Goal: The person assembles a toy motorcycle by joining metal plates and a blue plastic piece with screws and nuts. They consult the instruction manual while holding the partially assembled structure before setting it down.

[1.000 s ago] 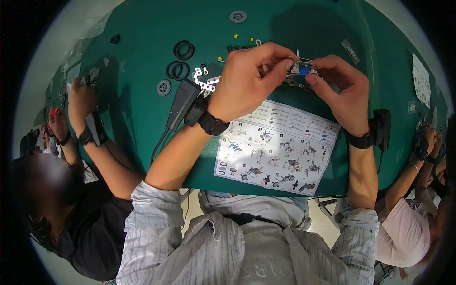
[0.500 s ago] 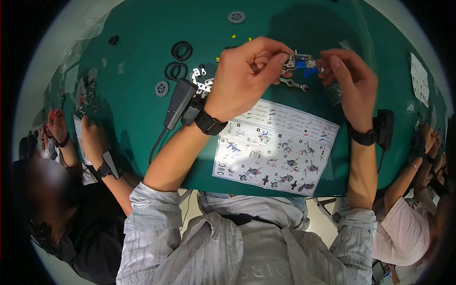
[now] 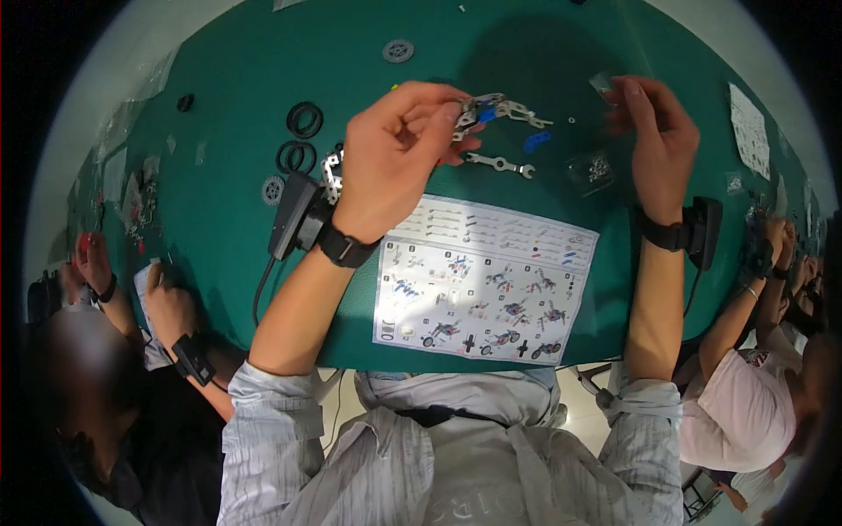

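Note:
My left hand (image 3: pixel 395 145) is closed around a metal model frame (image 3: pixel 517 110) with a blue part in it, held above the table with its free end toward the right. My right hand (image 3: pixel 658 131) is apart from the frame, thumb and fingers drawn together beside a small clear plastic bag (image 3: pixel 602 84); anything between the fingertips is too small to make out. Below the frame lie a small wrench (image 3: pixel 500 164) and a blue perforated piece (image 3: pixel 537 141). A tiny ring (image 3: pixel 571 120) and a clear bag of small metal parts (image 3: pixel 595 168) lie between my hands.
A printed instruction sheet (image 3: pixel 482 280) lies near the table's front edge. Black tyres (image 3: pixel 304 120), grey wheels (image 3: pixel 398 51) and perforated metal strips (image 3: pixel 331 175) lie left of and beyond my left hand. Other people sit at both sides.
My right hand has come away from the metal frame and moved right of it. The left hand keeps the frame, now tilted differently. The whole view has shifted slightly.

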`<action>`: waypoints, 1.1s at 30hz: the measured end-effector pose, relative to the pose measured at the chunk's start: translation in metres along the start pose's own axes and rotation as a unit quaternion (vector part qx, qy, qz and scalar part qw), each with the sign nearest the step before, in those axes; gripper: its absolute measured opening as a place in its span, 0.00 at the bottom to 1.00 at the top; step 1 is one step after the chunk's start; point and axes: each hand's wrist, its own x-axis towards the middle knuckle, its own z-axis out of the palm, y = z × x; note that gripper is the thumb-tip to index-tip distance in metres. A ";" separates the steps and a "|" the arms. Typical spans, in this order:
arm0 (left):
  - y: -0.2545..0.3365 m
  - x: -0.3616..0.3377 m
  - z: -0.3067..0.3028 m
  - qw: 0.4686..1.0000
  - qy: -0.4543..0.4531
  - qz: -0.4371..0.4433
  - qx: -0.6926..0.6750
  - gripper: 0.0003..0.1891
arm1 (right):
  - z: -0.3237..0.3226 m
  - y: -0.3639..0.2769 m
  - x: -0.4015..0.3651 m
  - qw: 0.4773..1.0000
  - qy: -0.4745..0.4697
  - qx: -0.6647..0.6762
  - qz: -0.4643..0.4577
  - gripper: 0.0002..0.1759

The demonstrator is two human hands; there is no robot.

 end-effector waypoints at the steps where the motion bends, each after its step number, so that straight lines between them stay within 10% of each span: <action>1: 0.000 0.001 -0.001 1.000 0.001 0.008 -0.011 0.11 | -0.003 0.002 0.003 0.999 0.014 -0.034 -0.003 0.11; 5: 0.000 -0.001 -0.002 0.999 0.008 0.018 -0.027 0.10 | -0.014 0.010 0.005 0.959 -0.026 -0.280 -0.024 0.11; 11: -0.003 -0.001 0.000 1.000 0.008 0.020 -0.005 0.10 | -0.001 0.004 -0.002 0.951 -0.159 -0.260 -0.055 0.09; 33: -0.007 -0.002 -0.001 0.999 0.002 0.031 -0.009 0.10 | 0.003 0.012 -0.006 0.942 -0.134 -0.292 -0.099 0.08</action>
